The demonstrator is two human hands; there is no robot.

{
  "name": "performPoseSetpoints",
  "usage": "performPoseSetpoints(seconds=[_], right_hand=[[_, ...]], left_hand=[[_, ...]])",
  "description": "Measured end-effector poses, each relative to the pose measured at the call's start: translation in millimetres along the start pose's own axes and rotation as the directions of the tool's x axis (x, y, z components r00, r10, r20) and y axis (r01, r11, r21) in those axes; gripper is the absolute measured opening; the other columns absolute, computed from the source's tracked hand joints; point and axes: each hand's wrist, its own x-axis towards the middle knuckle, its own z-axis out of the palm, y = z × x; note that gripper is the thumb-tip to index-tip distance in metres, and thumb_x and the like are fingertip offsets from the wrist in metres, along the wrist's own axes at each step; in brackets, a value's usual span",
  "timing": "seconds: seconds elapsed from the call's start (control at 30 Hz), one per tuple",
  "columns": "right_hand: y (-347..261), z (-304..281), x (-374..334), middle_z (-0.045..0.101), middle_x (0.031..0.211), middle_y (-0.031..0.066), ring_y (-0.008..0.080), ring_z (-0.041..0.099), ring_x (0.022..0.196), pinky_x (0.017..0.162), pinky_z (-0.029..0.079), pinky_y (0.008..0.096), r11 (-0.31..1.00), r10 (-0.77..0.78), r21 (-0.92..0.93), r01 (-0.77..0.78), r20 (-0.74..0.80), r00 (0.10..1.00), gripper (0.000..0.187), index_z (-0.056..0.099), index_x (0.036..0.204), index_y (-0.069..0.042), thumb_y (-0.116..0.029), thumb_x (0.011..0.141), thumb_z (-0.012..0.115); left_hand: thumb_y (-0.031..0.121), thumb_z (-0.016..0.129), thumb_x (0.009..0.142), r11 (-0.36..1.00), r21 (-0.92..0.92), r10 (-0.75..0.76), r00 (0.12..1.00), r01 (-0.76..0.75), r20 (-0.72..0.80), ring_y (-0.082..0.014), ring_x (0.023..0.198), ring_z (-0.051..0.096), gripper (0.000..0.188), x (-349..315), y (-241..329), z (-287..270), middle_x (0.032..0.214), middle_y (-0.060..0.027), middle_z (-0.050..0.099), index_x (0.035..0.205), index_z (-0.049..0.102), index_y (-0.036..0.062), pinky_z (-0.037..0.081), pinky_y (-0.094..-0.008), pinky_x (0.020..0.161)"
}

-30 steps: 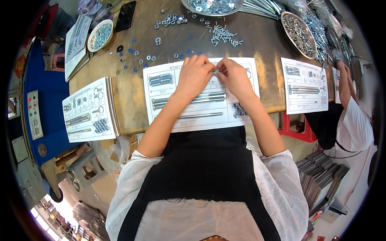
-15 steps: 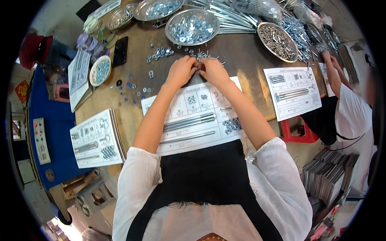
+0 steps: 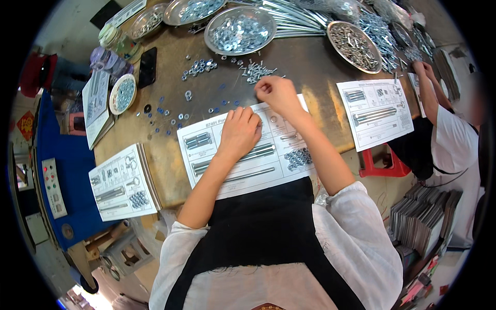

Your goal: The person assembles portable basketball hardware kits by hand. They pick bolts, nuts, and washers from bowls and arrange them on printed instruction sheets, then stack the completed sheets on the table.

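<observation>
I see a white picture sheet [image 3: 243, 155] in front on the brown table [image 3: 320, 67], w/ more sheets left & right. Left hand [image 3: 239, 133] now lies flat on it, fingers bent. Right hand [image 3: 272, 93] moved back from the small screw pile [image 3: 257, 70], shut; can't tell what's inside. Round tray of washers [image 3: 239, 31] behind.

A hardware workshop — metal trays of screws [image 3: 239, 31], printed sheets [image 3: 248, 150].

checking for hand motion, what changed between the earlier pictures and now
The hands, earlier together at the sheet's top edge, have parted: the right hand reached out to the small screw pile, while the left hand drew back onto the printed sheet. Sheet, screw pile and washer dish kept their places.
</observation>
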Motion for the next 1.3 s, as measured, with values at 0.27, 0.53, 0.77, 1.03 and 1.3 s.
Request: performPoseSetpoints(seconds=[0.27,0.53,0.77,1.03,1.3], right_hand=[[-28,-17,-74,0.073,0.079,0.0077,0.0115,0.069,0.071,0.07,0.057,0.0271,0.946,0.204,0.219,-0.24,0.176,0.963,0.011,0.072,0.094,-0.002,-0.008,0.085,0.073],[-21,3,-98,0.066,0.085,0.0034,0.0242,0.067,0.072,0.064,0.054,0.0349,0.992,-0.011,-0.124,0.013,0.018,1.0,0.005,0.072,0.089,-0.012,-0.015,0.085,0.073],[-19,7,-93,0.068,0.086,0.005,0.0208,0.066,0.072,0.064,0.053,0.0334,0.996,0.078,-0.048,-0.076,0.028,0.997,0.024,0.06,0.095,-0.006,-0.009,0.08,0.078],[-20,9,-88,0.068,0.084,0.0054,0.0201,0.066,0.072,0.065,0.053,0.0322,0.992,0.127,-0.012,-0.126,0.058,0.99,0.026,0.059,0.094,-0.006,-0.007,0.078,0.08],[-18,-1,-85,0.067,0.088,0.0059,0.0162,0.063,0.073,0.068,0.053,0.0311,0.984,0.169,0.048,-0.174,0.091,0.981,0.03,0.06,0.097,-0.003,-0.003,0.076,0.081]], left_hand=[[0.014,0.073,0.081,0.969,-0.192,-0.165,0.985,0.153,-0.046,-0.0258,0.091,0.055,0.011,0,-7,-12,0.093,-0.0065,0.057,0.088,0.066,0.0087,0.043,-0.0376,0.08],[0.015,0.072,0.085,0.866,-0.329,-0.416,0.908,0.377,-0.053,-0.0243,0.08,0.059,0.01,-18,-18,-36,0.093,-0.0049,0.061,0.091,0.068,0.0087,0.046,-0.0375,0.075],[0.014,0.076,0.08,0.968,-0.175,-0.205,0.969,0.181,-0.135,-0.0243,0.087,0.057,0.012,-29,-14,-20,0.092,-0.0041,0.059,0.09,0.071,0.0109,0.044,-0.0382,0.077],[0.018,0.078,0.079,0.983,-0.076,-0.169,0.985,0.166,-0.037,-0.0225,0.092,0.054,0.009,-15,-10,1,0.094,-0.0018,0.057,0.083,0.072,0.0126,0.039,-0.0373,0.08],[0.018,0.075,0.083,0.931,-0.179,-0.34,0.934,0.318,-0.111,-0.0238,0.089,0.056,0.008,-28,-18,-40,0.094,-0.0028,0.059,0.087,0.073,0.0116,0.041,-0.0374,0.081]])
